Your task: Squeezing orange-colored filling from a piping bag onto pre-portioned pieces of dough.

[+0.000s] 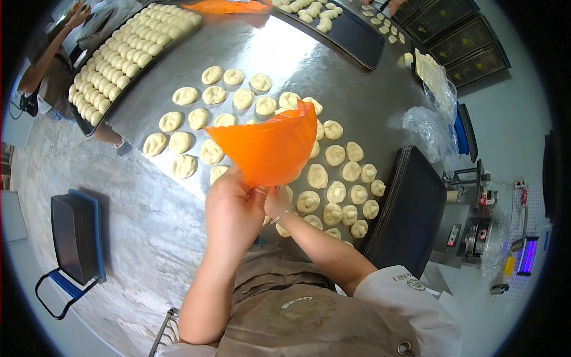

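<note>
My left hand (pixel 228 201) is closed on the narrow end of the orange bag (pixel 269 149), which flares just beyond it; my right hand (pixel 277 202) is alongside, its grip too hidden to tell. I seem to be readying the bag over the dough rounds (pixel 242 99); next probably calls for steadying that end.

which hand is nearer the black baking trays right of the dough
Right. The right hand is left of the black baking trays, with dough pieces between them; the left hand is farther left, beyond the right hand.
</note>
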{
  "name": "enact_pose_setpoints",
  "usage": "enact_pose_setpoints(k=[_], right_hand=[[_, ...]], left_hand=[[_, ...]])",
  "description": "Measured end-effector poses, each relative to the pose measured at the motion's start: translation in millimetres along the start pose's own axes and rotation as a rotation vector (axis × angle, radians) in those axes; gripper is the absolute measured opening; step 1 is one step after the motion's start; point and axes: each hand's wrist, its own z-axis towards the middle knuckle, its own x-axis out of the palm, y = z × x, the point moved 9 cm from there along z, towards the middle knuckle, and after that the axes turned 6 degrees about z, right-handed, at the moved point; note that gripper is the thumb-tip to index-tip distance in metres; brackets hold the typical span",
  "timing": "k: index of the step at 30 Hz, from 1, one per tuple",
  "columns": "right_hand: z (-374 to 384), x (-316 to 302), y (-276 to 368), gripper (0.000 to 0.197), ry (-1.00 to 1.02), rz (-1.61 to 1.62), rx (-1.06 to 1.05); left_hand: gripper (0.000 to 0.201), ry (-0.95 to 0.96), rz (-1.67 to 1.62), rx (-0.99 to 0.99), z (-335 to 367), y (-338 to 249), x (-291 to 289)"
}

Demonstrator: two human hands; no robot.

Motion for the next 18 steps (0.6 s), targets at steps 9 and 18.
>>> enact_pose_setpoints(k=[9, 18], right_hand=[[-1, 3, -12, 0.039, -0.061, -0.161, -0.156], [5, 6, -31, 0.042, -0.012, -0.105, -0.084]], left_hand=[[0.01, -0.027, -0.05, -0.017, -7, 9, -2], [0.007, -0.057, -0.034, -0.017, -8, 8, -4]])
